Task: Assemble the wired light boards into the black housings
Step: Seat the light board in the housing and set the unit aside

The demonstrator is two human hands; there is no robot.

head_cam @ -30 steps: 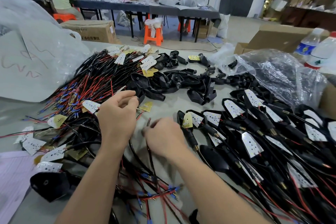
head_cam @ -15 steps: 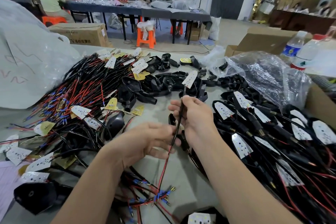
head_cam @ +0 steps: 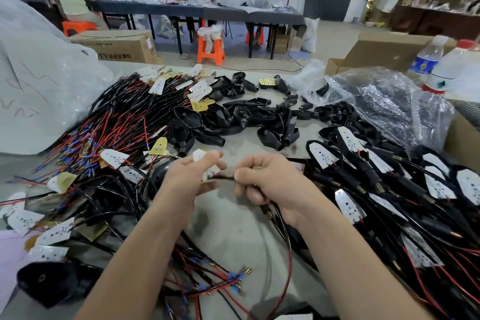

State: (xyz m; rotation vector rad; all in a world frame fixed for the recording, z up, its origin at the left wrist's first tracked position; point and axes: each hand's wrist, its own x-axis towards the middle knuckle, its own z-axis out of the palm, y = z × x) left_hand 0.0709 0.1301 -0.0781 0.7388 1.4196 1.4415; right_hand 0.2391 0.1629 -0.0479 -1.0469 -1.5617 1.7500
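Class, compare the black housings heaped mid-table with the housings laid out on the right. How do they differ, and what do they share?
The mid-table housings are empty hollows; the right-hand housings each hold a white board. The mid-table ones carry no wires; the right-hand ones trail red and black wires. The mid-table ones lie jumbled; the right-hand ones lie mostly face up. Both are black, pointed shells.

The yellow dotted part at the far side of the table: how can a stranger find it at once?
Start at the heap of black housings in the middle of the grey table. Behind it, near the far edge and left of the crumpled clear plastic bag, lies the yellow part. It alone has a bright yellow face with rows of dots; its neighbours are plain black.
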